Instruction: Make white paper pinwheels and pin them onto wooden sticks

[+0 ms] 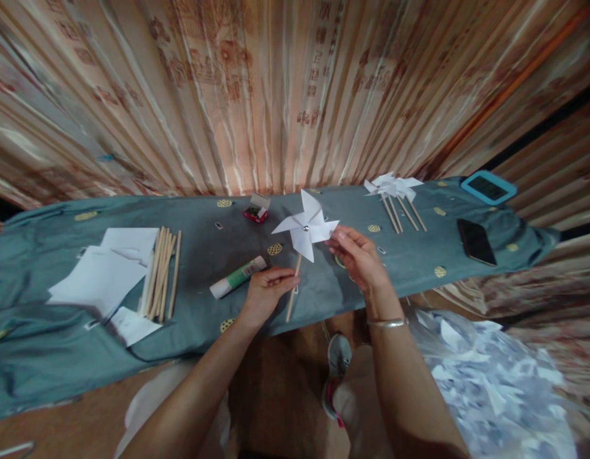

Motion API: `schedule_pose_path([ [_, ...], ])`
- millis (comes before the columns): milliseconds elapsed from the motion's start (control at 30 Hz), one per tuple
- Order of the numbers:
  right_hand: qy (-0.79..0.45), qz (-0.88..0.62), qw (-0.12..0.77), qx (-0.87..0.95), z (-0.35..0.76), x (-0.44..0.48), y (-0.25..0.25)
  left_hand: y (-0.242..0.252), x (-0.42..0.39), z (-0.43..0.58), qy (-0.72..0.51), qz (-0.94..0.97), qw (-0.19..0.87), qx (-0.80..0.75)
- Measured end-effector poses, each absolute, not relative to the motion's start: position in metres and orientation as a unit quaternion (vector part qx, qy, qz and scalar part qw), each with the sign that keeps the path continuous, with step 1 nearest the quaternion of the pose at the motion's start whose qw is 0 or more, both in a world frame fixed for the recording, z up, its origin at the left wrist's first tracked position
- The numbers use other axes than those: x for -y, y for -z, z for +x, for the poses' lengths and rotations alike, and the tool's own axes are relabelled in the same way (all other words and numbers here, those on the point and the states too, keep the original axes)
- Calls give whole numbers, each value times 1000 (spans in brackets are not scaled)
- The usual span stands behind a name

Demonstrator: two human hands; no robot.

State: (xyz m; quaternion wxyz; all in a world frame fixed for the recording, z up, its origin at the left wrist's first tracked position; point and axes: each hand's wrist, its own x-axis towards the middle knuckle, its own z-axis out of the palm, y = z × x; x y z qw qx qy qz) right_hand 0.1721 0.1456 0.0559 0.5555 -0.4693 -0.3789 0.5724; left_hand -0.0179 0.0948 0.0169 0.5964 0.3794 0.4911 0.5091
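A white paper pinwheel (306, 237) on a thin wooden stick is held over the table, a shiny metal pin at its centre. My left hand (266, 292) pinches the stick below the blades. With its fingertips, my right hand (359, 255) grips the tip of the right-hand blade. Just left of my left hand lies a green and white glue stick (238, 277). Behind it is a small open red box (256, 209) with dark contents I cannot make out.
White paper sheets (101, 277) and several wooden sticks (159, 274) lie at the left. Finished pinwheels (394, 187) rest at the back right, near a blue-framed device (488, 187) and a black phone (476, 241). A clear bag of paper scraps (495, 382) stands below the table's right side.
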Motion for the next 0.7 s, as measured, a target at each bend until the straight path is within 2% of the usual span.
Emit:
schedule_pose_path([
  [100, -547, -456, 601, 363, 177, -149, -57, -15, -94, -18, -503, 382, 606, -484],
  [300, -528, -454, 625, 352, 172, -150, -56, -18, -94, -18, -505, 389, 602, -482],
  [700, -548, -476, 592, 350, 163, -148, -50, -18, -97, -22, -519, 374, 590, -492],
])
